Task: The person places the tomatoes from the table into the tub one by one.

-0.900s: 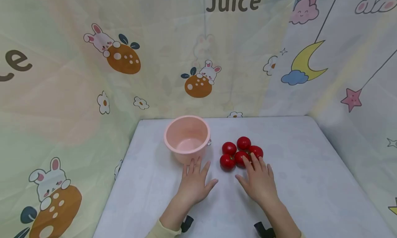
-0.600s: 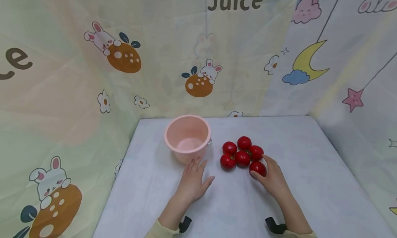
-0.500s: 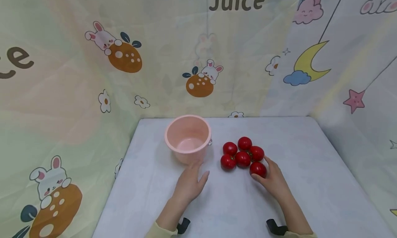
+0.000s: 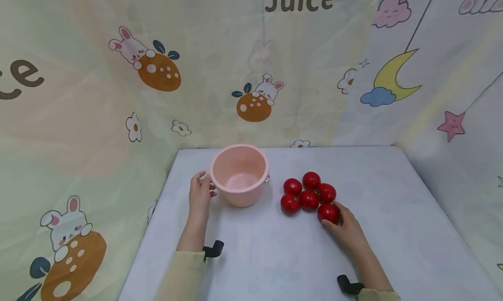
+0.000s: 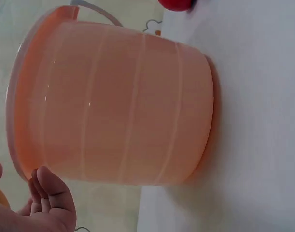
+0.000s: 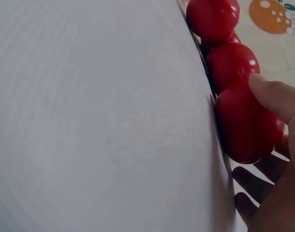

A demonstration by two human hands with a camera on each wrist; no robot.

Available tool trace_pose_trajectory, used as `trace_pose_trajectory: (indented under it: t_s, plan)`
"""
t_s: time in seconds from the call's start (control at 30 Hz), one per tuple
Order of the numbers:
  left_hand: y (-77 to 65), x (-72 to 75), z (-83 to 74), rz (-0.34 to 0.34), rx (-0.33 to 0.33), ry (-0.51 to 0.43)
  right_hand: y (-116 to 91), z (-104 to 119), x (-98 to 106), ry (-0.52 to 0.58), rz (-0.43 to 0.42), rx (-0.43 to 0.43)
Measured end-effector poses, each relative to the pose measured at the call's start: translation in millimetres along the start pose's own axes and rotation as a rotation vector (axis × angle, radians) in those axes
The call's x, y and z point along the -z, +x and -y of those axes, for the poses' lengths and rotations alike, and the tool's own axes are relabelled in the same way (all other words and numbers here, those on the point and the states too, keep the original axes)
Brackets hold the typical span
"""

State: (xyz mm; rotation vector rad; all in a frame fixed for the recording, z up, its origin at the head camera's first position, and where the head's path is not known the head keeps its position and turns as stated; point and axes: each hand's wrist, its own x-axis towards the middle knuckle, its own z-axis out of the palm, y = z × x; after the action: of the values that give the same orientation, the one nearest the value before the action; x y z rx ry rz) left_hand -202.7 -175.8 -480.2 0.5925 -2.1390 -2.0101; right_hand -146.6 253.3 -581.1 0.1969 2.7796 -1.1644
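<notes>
A pink bucket [image 4: 240, 196] stands upright at the back left of the white table. At its left side, just below the rim, is my left hand [image 4: 199, 196], fingers loosely bent and fingertips right at the wall. In the left wrist view those fingers [image 5: 53, 191] overlap the rim's lower end, and the thumb is apart from it. My right hand [image 4: 347, 229] holds the nearest red tomato [image 4: 328, 213], thumb on one side and fingers round the other. Several more red tomatoes [image 4: 309, 200] sit bunched just behind it. The right wrist view shows the held tomato [image 6: 246, 123] low at the tabletop.
The white table [image 4: 275, 257] runs up to a printed cloth [image 4: 306, 74] at the back, with more cloth on both sides. A thin handle [image 5: 101, 10] loops behind the bucket's rim. Black wrist mounts [image 4: 214, 249] sit on both wrists.
My left hand has swung from in front of the bucket to its left side. My right hand has moved from over the tomatoes to grip the nearest one. The bucket stays in place.
</notes>
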Motion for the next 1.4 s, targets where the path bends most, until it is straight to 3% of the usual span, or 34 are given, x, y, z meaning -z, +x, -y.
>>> trace_pose_trajectory:
  t_s: [0.1, 0.53, 0.67, 0.8, 0.97, 1.1, 1.23, 1.4]
  plan:
    - [6.0, -0.3, 4.2, 0.026, 0.047, -0.007, 1, -1, -2, 0.008, 0.01, 0.005]
    - [9.8, -6.7, 9.7, 0.039, 0.028, -0.167, 1, -8, -4, -0.008, -0.043, 0.03]
    - [9.6, -7.5, 9.6, 0.046, 0.023, -0.176, -4, 2, 7, -0.02, -0.034, 0.01]
    - [10.7, -8.2, 10.5, 0.058, 0.014, -0.176, -8, 18, 26, -0.014, -0.048, 0.063]
    - [13.0, -5.8, 12.2, 0.058, -0.004, -0.183, 3, 65, 47, 0.052, -0.078, 0.164]
    - [13.6, -2.9, 10.9, 0.049, -0.005, -0.195, 25, 116, 49, 0.133, -0.02, 0.221]
    - [12.8, -3.2, 10.0, 0.046, 0.007, -0.212, 48, 167, 38, 0.154, 0.053, 0.253]
    - [12.7, -5.7, 11.2, 0.051, 0.012, -0.205, 77, 223, 12, 0.115, 0.11, 0.354]
